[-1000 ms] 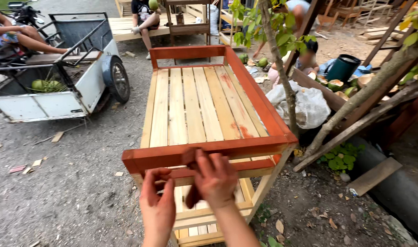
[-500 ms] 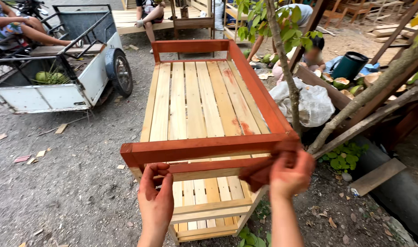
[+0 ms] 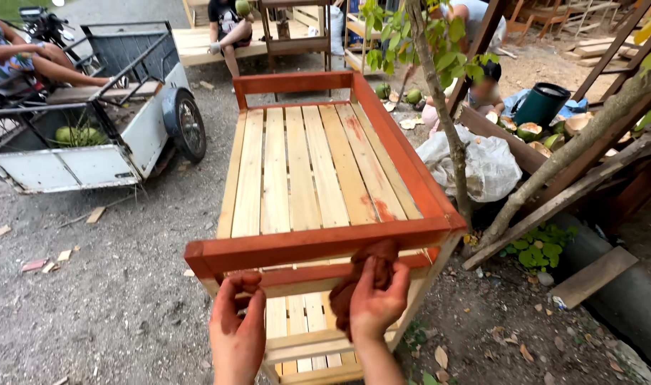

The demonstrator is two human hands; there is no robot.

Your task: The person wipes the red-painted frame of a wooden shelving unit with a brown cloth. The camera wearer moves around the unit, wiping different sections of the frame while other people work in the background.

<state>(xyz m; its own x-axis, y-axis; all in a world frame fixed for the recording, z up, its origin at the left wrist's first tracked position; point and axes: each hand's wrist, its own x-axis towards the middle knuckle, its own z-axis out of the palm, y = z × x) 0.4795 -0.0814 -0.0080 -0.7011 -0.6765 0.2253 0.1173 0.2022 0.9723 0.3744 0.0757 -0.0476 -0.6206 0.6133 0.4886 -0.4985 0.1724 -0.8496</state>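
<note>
Fingers of my right hand (image 3: 376,303) clamp a stained rag (image 3: 364,274) against the front rail (image 3: 318,246), which runs crosswise above; left hand (image 3: 238,328), nearly closed, touches the lower rail (image 3: 304,274).

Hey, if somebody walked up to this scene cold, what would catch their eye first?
Probably the long slatted wooden frame with red-brown stained rails, running up the middle. At its near end, the right hand presses a stain-soaked rag under the front rail, and the stain-smeared left hand grips the lower rail beside it. To the left stands a white sidecar cart on the gravel.
</note>
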